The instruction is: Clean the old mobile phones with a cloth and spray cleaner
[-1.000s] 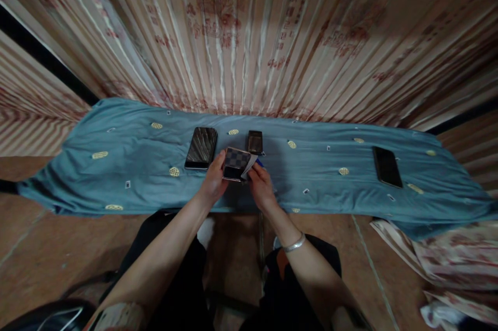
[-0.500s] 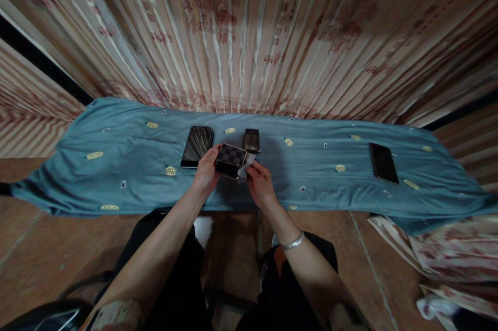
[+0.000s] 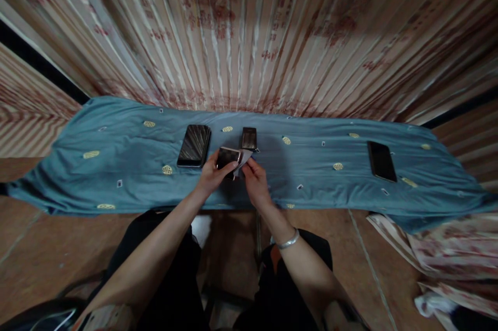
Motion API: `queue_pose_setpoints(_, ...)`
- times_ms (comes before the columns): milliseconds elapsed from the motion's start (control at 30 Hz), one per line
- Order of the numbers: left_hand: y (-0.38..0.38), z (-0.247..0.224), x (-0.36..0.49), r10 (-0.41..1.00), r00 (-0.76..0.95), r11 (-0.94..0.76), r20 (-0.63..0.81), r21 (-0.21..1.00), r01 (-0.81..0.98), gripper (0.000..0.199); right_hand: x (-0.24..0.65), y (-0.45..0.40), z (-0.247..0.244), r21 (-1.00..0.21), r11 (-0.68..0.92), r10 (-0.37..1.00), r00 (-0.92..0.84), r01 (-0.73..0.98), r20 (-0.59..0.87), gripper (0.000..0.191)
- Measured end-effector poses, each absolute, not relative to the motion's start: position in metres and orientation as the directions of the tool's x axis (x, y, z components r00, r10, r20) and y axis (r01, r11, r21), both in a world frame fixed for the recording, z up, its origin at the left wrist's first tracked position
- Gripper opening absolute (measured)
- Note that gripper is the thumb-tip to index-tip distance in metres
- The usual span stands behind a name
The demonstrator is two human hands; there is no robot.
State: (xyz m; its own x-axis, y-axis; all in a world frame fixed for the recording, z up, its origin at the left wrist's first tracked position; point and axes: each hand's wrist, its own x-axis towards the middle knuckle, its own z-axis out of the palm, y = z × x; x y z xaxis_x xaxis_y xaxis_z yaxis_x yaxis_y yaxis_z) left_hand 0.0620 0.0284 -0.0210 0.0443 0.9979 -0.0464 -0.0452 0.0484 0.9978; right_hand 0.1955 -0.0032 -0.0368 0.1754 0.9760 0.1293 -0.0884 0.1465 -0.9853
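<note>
My left hand (image 3: 210, 174) grips a small dark phone (image 3: 229, 156), its thumb across the glossy face and the fingers mostly hidden behind. A thin light grey cloth (image 3: 244, 159) is pinched in my right hand (image 3: 256, 178) and lies against the phone's right edge. Just beyond the hands is a small dark device (image 3: 249, 138), flat on the blue cloth cover (image 3: 311, 165). To the left of my left hand lies a larger black phone (image 3: 193, 145) with a shiny, streaked screen.
Another black phone (image 3: 382, 161) rests far right on the cover. Behind the table hangs a pleated, patterned curtain (image 3: 241, 35). Dark bars (image 3: 42, 64) cross at both sides. Below the front edge are my legs (image 3: 167, 263) and the brown floor (image 3: 365, 269).
The phone has tilted, so its checkered panel no longer shows plainly. My left thumb has come over its face. The grey cloth has stayed at its right edge.
</note>
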Motion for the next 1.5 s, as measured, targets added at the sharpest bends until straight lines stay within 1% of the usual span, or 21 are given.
queue_pose_setpoints(133, 0.023, -0.013, 0.067, 0.994, 0.064, 0.097, -0.092, 0.991, -0.097, 0.052, 0.192, -0.01, -0.029, -0.976, 0.215, 0.965, 0.159, -0.021, 0.209, 0.03)
queue_pose_setpoints(233, 0.02, -0.008, 0.069, 0.992, 0.034, 0.125, -0.12, 0.975, -0.184, 0.054, 0.187, -0.016, -0.022, -0.972, 0.232, 0.963, 0.132, 0.032, 0.234, 0.032)
queue_pose_setpoints(333, 0.018, -0.007, 0.071, 0.98, 0.051, 0.199, -0.193, 0.936, -0.291, 0.053, 0.182, -0.02, -0.019, -0.964, 0.258, 0.956, 0.127, 0.07, 0.265, 0.032)
queue_pose_setpoints(433, 0.017, -0.006, 0.071, 0.956, 0.08, 0.289, -0.281, 0.873, -0.393, 0.045, 0.18, -0.018, -0.021, -0.956, 0.271, 0.954, 0.104, 0.112, 0.282, 0.033)
queue_pose_setpoints(533, 0.017, -0.003, 0.07, 0.938, 0.095, 0.337, -0.333, 0.819, -0.464, 0.036, 0.177, -0.015, -0.024, -0.939, 0.306, 0.943, 0.082, 0.157, 0.321, 0.036)
queue_pose_setpoints(633, 0.016, 0.002, 0.071, 0.932, 0.098, 0.348, -0.348, 0.791, -0.503, 0.027, 0.174, -0.016, -0.026, -0.904, 0.348, 0.927, 0.054, 0.249, 0.372, 0.046)
queue_pose_setpoints(733, 0.012, 0.005, 0.074, 0.935, 0.06, 0.324, -0.349, 0.775, -0.542, 0.021, 0.174, -0.021, -0.024, -0.843, 0.4, 0.907, -0.028, 0.359, 0.419, 0.055)
queue_pose_setpoints(833, 0.007, 0.005, 0.078, 0.933, 0.037, 0.316, -0.358, 0.766, -0.56, 0.021, 0.177, -0.024, -0.021, -0.778, 0.463, 0.879, -0.108, 0.425, 0.464, 0.056)
queue_pose_setpoints(900, 0.005, 0.006, 0.078, 0.926, 0.039, 0.331, -0.376, 0.757, -0.564, 0.022, 0.179, -0.023, -0.022, -0.753, 0.49, 0.864, -0.129, 0.44, 0.487, 0.056)
queue_pose_setpoints(1000, 0.005, 0.008, 0.075, 0.925, 0.044, 0.335, -0.378, 0.753, -0.566, 0.024, 0.181, -0.017, -0.031, -0.752, 0.491, 0.86, -0.11, 0.439, 0.498, 0.056)
queue_pose_setpoints(1133, 0.007, 0.013, 0.071, 0.93, 0.046, 0.324, -0.365, 0.755, -0.57, 0.028, 0.18, -0.012, -0.043, -0.787, 0.435, 0.888, -0.06, 0.437, 0.457, 0.056)
queue_pose_setpoints(1233, 0.008, 0.012, 0.07, 0.937, 0.041, 0.306, -0.346, 0.762, -0.571, 0.03, 0.178, -0.013, -0.043, -0.79, 0.419, 0.892, -0.04, 0.448, 0.451, 0.059)
queue_pose_setpoints(1333, 0.007, 0.009, 0.074, 0.944, 0.045, 0.291, -0.326, 0.763, -0.577, 0.032, 0.178, -0.016, -0.035, -0.76, 0.456, 0.874, -0.071, 0.463, 0.482, 0.061)
queue_pose_setpoints(1500, 0.006, 0.001, 0.078, 0.938, 0.022, 0.294, -0.345, 0.762, -0.577, 0.028, 0.179, -0.024, -0.02, -0.703, 0.519, 0.843, -0.153, 0.487, 0.516, 0.066)
